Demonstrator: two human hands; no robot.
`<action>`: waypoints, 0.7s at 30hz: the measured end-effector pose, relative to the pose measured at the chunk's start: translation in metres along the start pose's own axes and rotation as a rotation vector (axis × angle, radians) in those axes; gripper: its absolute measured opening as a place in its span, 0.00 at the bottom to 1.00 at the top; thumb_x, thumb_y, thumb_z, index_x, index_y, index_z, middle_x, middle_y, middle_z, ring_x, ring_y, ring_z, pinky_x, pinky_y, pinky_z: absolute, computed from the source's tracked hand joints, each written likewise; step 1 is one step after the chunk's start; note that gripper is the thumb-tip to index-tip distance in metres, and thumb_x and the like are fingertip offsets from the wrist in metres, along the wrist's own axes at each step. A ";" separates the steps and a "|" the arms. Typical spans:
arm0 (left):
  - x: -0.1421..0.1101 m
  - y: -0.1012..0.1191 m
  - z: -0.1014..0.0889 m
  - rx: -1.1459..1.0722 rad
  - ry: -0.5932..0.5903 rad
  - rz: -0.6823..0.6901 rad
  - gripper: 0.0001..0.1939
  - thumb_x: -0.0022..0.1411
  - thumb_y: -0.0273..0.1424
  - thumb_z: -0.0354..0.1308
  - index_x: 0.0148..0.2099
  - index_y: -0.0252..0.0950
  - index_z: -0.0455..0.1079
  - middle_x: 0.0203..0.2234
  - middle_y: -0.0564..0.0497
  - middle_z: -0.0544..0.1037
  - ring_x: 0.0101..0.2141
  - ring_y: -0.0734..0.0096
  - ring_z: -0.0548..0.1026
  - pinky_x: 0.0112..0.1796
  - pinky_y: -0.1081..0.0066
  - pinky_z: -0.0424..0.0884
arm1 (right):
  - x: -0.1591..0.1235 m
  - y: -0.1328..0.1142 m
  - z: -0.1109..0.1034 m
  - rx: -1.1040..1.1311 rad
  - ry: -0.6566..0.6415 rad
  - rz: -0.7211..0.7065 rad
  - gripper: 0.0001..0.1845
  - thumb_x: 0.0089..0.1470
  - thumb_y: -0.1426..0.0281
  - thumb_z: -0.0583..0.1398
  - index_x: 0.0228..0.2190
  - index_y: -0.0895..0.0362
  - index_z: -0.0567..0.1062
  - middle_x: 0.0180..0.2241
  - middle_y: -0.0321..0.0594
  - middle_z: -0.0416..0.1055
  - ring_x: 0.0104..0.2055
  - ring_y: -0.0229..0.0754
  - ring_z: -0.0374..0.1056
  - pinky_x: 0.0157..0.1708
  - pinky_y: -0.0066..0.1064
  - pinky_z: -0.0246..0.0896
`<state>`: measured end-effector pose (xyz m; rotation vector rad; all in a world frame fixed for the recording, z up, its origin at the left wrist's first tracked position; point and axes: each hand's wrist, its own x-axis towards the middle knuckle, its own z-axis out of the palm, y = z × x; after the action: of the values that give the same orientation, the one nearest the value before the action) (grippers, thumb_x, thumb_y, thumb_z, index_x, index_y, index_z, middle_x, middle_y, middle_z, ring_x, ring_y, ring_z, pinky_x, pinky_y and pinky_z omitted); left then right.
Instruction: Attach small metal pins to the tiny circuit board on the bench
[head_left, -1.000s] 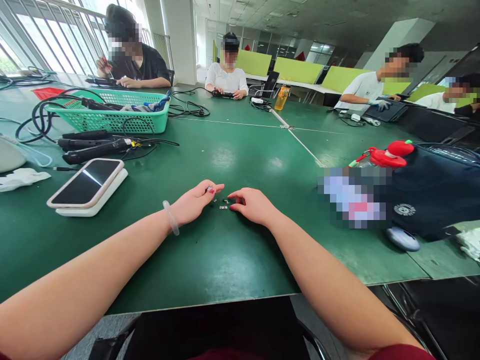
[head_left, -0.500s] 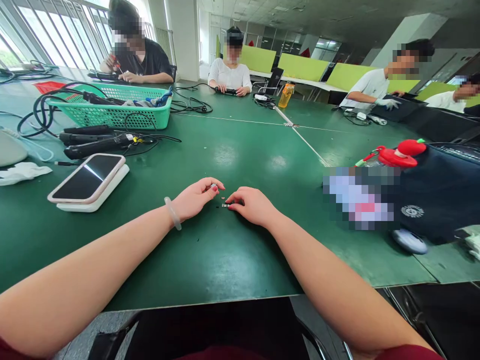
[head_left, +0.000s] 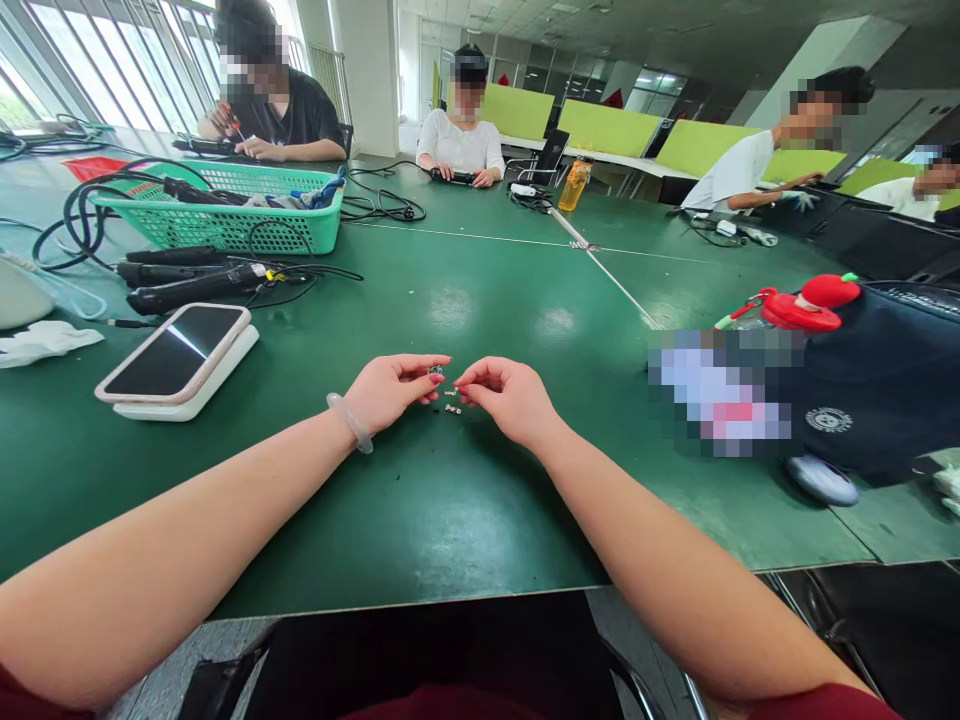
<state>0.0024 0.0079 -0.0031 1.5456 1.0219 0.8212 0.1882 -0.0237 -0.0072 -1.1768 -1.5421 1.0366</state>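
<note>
My left hand (head_left: 394,388) rests on the green table (head_left: 465,480) with thumb and forefinger pinched on a tiny silver part (head_left: 434,371). My right hand (head_left: 504,393) is just to its right, fingers curled in a pinch; what it holds is too small to make out. Between the two hands several tiny metal pieces (head_left: 450,408) lie on the table. A pale bangle (head_left: 349,422) circles my left wrist.
A phone (head_left: 174,352) lies on a white pad at the left, behind it black tools with cables (head_left: 187,282) and a green basket (head_left: 225,222). A dark bag (head_left: 885,390) with a red bottle top (head_left: 802,308) sits right. Several people work across the table.
My right hand has lifted off the table and curled into a pinch near my left fingertips. The left hand has stayed in place, still pinching.
</note>
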 end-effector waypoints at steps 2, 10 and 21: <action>-0.001 0.001 0.002 -0.047 -0.057 0.000 0.28 0.51 0.34 0.64 0.55 0.34 0.69 0.35 0.48 0.80 0.35 0.68 0.76 0.45 0.61 0.72 | 0.000 0.000 0.003 0.062 0.035 0.014 0.02 0.45 0.72 0.60 0.26 0.57 0.73 0.25 0.34 0.73 0.28 0.36 0.70 0.34 0.31 0.68; -0.009 0.009 0.006 0.188 -0.059 0.095 0.24 0.54 0.31 0.60 0.54 0.35 0.71 0.33 0.49 0.79 0.35 0.65 0.77 0.42 0.62 0.74 | -0.001 -0.001 0.009 0.025 0.095 0.004 0.07 0.46 0.71 0.61 0.32 0.55 0.72 0.26 0.33 0.75 0.30 0.37 0.72 0.36 0.32 0.70; -0.013 0.013 0.006 0.450 -0.050 0.208 0.22 0.57 0.32 0.57 0.55 0.39 0.70 0.32 0.52 0.79 0.31 0.69 0.75 0.41 0.67 0.72 | -0.003 -0.002 0.010 0.005 0.104 -0.010 0.08 0.49 0.74 0.59 0.34 0.54 0.72 0.29 0.33 0.77 0.32 0.37 0.74 0.38 0.32 0.70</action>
<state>0.0049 -0.0069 0.0089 2.0724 1.0692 0.7181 0.1789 -0.0278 -0.0082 -1.1995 -1.4621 0.9568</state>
